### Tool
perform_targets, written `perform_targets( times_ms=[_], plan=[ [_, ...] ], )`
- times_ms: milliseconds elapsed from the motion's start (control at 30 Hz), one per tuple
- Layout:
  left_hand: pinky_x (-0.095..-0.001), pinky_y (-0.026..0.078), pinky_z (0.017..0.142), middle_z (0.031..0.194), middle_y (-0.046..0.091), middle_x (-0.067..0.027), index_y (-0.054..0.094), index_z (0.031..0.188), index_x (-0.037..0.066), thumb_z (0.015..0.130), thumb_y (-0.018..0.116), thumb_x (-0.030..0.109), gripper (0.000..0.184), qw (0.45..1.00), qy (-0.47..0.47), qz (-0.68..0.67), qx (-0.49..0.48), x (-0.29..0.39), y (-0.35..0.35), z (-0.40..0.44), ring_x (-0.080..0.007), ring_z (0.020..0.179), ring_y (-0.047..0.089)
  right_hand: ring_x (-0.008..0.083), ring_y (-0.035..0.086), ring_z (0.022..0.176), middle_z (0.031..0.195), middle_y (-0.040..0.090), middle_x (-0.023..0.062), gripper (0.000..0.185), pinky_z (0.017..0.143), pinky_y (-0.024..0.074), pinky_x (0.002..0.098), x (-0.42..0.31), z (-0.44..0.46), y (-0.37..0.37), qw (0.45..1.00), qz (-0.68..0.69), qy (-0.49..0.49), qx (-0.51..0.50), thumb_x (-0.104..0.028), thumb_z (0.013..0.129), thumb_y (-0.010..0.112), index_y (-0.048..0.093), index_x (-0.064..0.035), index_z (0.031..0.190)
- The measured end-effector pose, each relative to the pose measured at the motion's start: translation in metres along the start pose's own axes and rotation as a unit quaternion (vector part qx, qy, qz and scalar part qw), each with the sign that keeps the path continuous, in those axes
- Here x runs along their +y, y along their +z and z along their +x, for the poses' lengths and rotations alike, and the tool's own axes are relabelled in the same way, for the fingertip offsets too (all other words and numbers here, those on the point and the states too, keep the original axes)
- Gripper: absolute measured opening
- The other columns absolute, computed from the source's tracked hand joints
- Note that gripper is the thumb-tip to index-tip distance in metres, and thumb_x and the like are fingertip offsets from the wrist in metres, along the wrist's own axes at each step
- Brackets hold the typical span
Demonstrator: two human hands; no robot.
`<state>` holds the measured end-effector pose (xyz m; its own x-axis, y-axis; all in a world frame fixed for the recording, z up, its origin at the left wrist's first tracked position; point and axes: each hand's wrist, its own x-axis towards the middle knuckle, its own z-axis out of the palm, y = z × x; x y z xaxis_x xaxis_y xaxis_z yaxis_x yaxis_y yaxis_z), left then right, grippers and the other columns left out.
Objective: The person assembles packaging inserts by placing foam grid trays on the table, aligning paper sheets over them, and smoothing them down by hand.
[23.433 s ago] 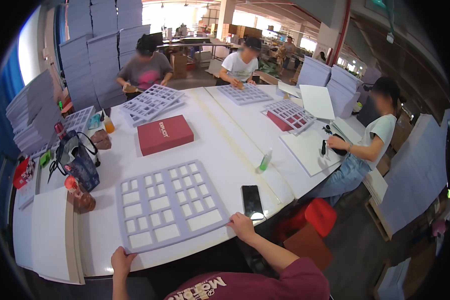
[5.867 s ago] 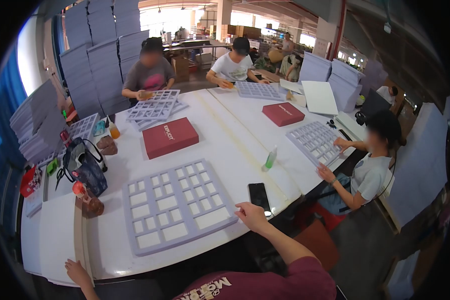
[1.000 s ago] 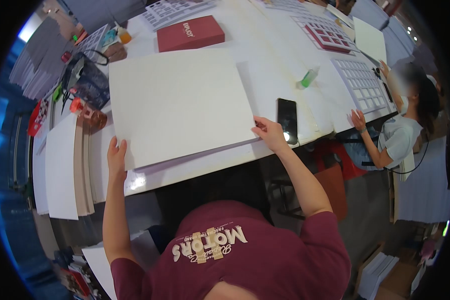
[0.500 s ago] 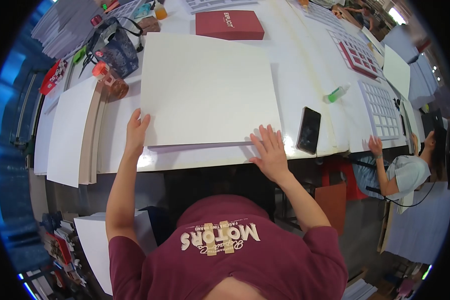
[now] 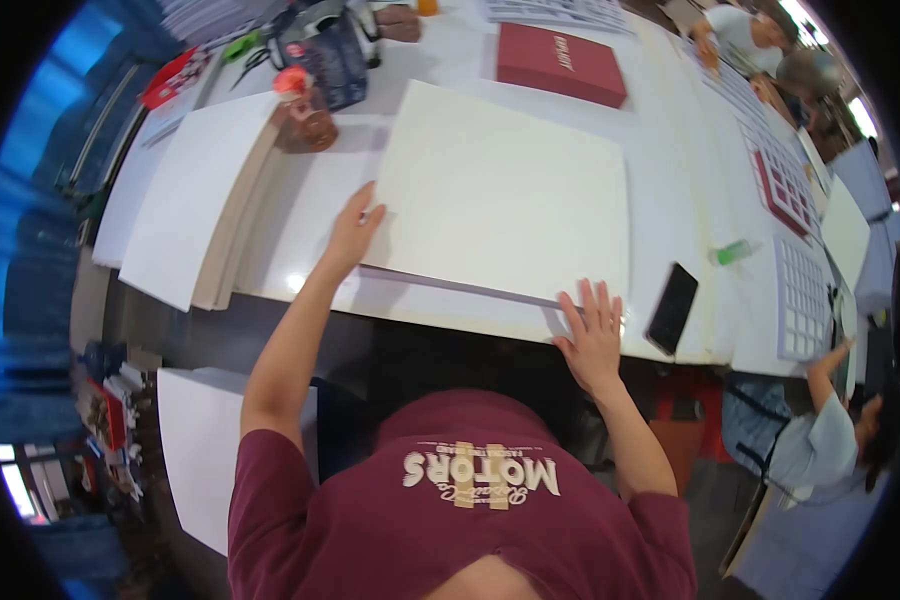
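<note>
A large white sheet of board point(image 5: 505, 195) lies flat on the table in front of me. At its left edge is my left hand point(image 5: 351, 235), fingers extended along the side and thumb apart, touching the edge. My right hand point(image 5: 592, 338) is spread open at the near right corner, fingertips on the board's border. Neither hand is closed around anything. To the right of my right hand lies a black phone point(image 5: 673, 308).
A stack of white boards point(image 5: 195, 205) stands at the left, beside a red-capped jar point(image 5: 312, 120) and a dark patterned bag point(image 5: 330, 65). Behind the sheet sits a red box point(image 5: 560, 65). A green bottle point(image 5: 734, 252) and white gridded trays point(image 5: 802, 300) are rightward. Other people sit at the right.
The view has turned left, so everything on the table sits farther right in the picture. Both hands stay at the board's edges. The nearby person's hand has shifted beside the gridded tray.
</note>
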<state>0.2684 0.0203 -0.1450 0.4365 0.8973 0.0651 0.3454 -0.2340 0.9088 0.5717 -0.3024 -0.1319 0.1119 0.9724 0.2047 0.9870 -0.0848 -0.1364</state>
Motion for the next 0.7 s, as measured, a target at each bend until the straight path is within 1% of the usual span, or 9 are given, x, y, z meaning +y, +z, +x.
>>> perform_targets(
  times_ms=[67,167,267,300,333,467,567,667,700],
  plan=[
    [-0.0331,0.038,0.107,0.148,0.047,-0.0122,0.046,0.145,0.006,0.100,0.054,0.017,0.047,1.000,-0.004,-0.016,-0.020,-0.002,-0.002,0.000,-0.0232,0.135,0.044,0.0385,0.023,0.146,0.157,0.030,0.0126,0.082,0.118,0.0178,0.0584,-0.001,0.000,0.000,1.000,0.000,0.003,-0.002,-0.034,0.074,0.078,0.044,-0.0207,0.147],
    [-0.0307,0.033,0.111,0.150,0.046,-0.0107,0.041,0.148,0.007,0.102,0.049,0.013,0.047,0.996,0.005,-0.067,-0.062,-0.001,-0.005,-0.001,-0.0210,0.136,0.043,0.0384,0.022,0.146,0.157,0.030,0.0124,0.083,0.118,0.0171,0.0584,-0.002,0.001,0.000,1.000,-0.007,0.004,-0.004,-0.032,0.073,0.080,0.044,-0.0195,0.146],
    [-0.0285,0.032,0.111,0.149,0.047,-0.0099,0.038,0.150,0.008,0.103,0.045,0.011,0.048,0.992,-0.043,-0.089,-0.082,0.016,-0.007,-0.006,-0.0189,0.136,0.044,0.0386,0.022,0.147,0.157,0.029,0.0131,0.083,0.118,0.0159,0.0584,-0.002,0.002,0.002,1.000,-0.005,0.000,-0.003,-0.031,0.072,0.080,0.043,-0.0193,0.146],
    [-0.0284,0.032,0.111,0.148,0.049,-0.0100,0.038,0.150,0.008,0.103,0.045,0.012,0.048,0.992,-0.039,-0.088,-0.080,0.014,-0.007,-0.006,-0.0184,0.135,0.044,0.0387,0.021,0.147,0.157,0.029,0.0133,0.083,0.118,0.0157,0.0584,-0.003,0.001,0.001,1.000,-0.007,0.002,-0.006,-0.031,0.073,0.080,0.043,-0.0194,0.146],
    [-0.0283,0.033,0.110,0.147,0.050,-0.0102,0.038,0.150,0.009,0.103,0.045,0.012,0.048,0.992,-0.034,-0.088,-0.078,0.012,-0.006,-0.006,-0.0180,0.135,0.045,0.0380,0.020,0.147,0.158,0.029,0.0134,0.080,0.120,0.0128,0.0558,-0.003,0.001,0.000,1.000,-0.009,-0.001,-0.009,-0.029,0.076,0.077,0.042,-0.0170,0.147],
    [-0.0286,0.037,0.106,0.141,0.056,-0.0104,0.038,0.150,0.011,0.103,0.046,0.014,0.048,0.994,-0.064,-0.054,-0.075,0.003,-0.004,-0.005,-0.0177,0.129,0.050,0.0399,0.020,0.147,0.158,0.028,0.0142,0.081,0.118,0.0148,0.0590,-0.003,0.002,0.001,1.000,-0.009,-0.005,-0.006,-0.030,0.076,0.079,0.041,-0.0181,0.147],
    [-0.0319,0.042,0.102,0.134,0.061,-0.0141,0.039,0.150,0.012,0.102,0.047,0.015,0.049,0.999,0.007,-0.018,-0.045,-0.013,0.001,-0.003,-0.0246,0.121,0.058,0.0402,0.020,0.147,0.157,0.028,0.0147,0.081,0.118,0.0149,0.0594,-0.004,0.002,0.000,1.000,-0.008,-0.004,-0.010,-0.029,0.076,0.079,0.041,-0.0179,0.147],
    [-0.0348,0.044,0.100,0.132,0.060,-0.0192,0.040,0.148,0.010,0.100,0.048,0.014,0.049,0.997,-0.010,0.063,-0.034,-0.010,0.000,-0.004,-0.0337,0.117,0.061,0.0405,0.020,0.147,0.157,0.028,0.0151,0.082,0.117,0.0155,0.0601,-0.005,0.003,-0.001,1.000,-0.005,-0.008,-0.008,-0.030,0.076,0.079,0.040,-0.0183,0.147],
    [-0.0354,0.044,0.100,0.132,0.059,-0.0202,0.041,0.148,0.010,0.100,0.048,0.013,0.048,0.997,-0.006,0.066,-0.029,-0.008,0.001,-0.004,-0.0356,0.118,0.060,0.0407,0.020,0.146,0.157,0.028,0.0152,0.083,0.117,0.0158,0.0603,-0.005,0.003,-0.001,1.000,-0.006,-0.010,-0.009,-0.030,0.075,0.079,0.040,-0.0183,0.147]
  ],
)
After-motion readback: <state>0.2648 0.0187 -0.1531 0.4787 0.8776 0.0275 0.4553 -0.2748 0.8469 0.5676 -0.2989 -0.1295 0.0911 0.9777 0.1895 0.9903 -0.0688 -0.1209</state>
